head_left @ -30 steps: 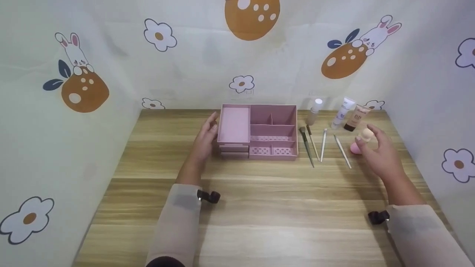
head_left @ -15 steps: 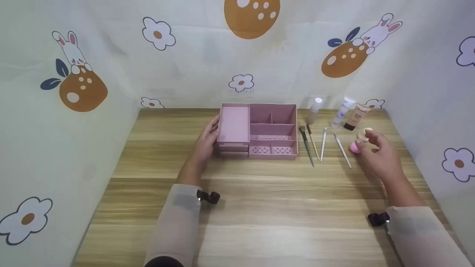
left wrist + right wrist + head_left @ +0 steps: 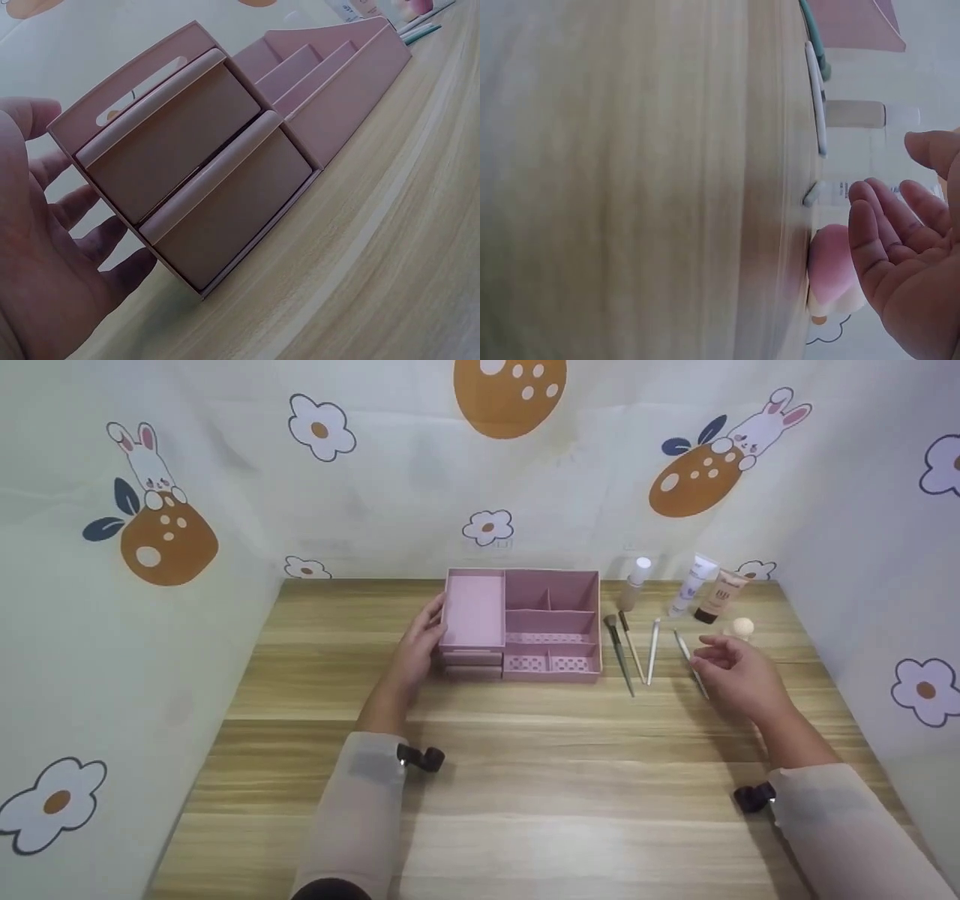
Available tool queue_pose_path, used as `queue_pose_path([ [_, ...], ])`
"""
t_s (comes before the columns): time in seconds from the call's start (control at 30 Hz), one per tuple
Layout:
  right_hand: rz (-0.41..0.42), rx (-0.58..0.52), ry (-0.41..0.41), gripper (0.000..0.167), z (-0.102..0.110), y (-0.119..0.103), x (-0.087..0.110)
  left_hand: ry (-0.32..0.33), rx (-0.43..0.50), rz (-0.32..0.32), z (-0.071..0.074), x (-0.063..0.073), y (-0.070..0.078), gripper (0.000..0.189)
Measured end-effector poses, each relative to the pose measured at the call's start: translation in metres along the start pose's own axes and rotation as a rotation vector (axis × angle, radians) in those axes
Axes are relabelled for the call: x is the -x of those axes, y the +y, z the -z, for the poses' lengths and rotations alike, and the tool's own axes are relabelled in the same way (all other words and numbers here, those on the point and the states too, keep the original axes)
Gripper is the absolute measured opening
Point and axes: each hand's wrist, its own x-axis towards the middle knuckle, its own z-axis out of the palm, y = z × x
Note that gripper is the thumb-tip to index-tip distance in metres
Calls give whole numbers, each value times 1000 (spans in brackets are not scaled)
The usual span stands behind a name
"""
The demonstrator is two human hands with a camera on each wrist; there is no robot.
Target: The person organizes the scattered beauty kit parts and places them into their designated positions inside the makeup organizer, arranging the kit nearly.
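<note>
A pink desktop organizer [image 3: 553,678] with compartments and two drawers stands on the wooden table. My left hand [image 3: 417,652] rests at its left side; in the left wrist view the fingers [image 3: 79,204] lie spread along the side wall, thumb at the upper corner. My right hand [image 3: 742,679] hovers with loosely bent fingers, holding nothing, and overlaps the lower end of a slim white makeup brush [image 3: 681,646] in the head view. Behind it sits a cream makeup sponge [image 3: 742,628]. A pink makeup sponge [image 3: 830,262] shows in the right wrist view; the hand hides it from the head camera.
Another white brush [image 3: 653,654], a brown-handled brush [image 3: 632,647] and a green-handled brush [image 3: 619,654] lie right of the organizer. A white-capped bottle [image 3: 634,586], a white tube [image 3: 692,586] and a beige BB cream tube [image 3: 721,597] stand near the patterned back wall.
My right hand has moved left from the sponges to over the slim white brush, its fingers empty. My left hand has come in against the organizer's side.
</note>
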Motion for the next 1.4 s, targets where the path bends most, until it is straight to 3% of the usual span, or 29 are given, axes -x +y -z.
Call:
queue_pose_path([
  [0.23,-2,60,-73,52,-2,-1,-10,-4,-7,-6,1,-1,-1,54],
  [0.47,-24,167,-120,55,-4,-4,-18,-12,29,41,1,0,-1,53],
  [0.67,-36,261,-113,53,-7,-12,-22,-5,30,41,1,0,-1,54],
  [0.9,6,340,-106,45,-11,-13,-23,-7,46,43,1,0,-3,54],
  [1.17,12,363,-108,41,-12,-11,-25,-6,58,37,0,0,-3,55],
  [1.4,-25,291,-107,40,-7,-15,-22,-22,44,5,1,0,-3,55],
])
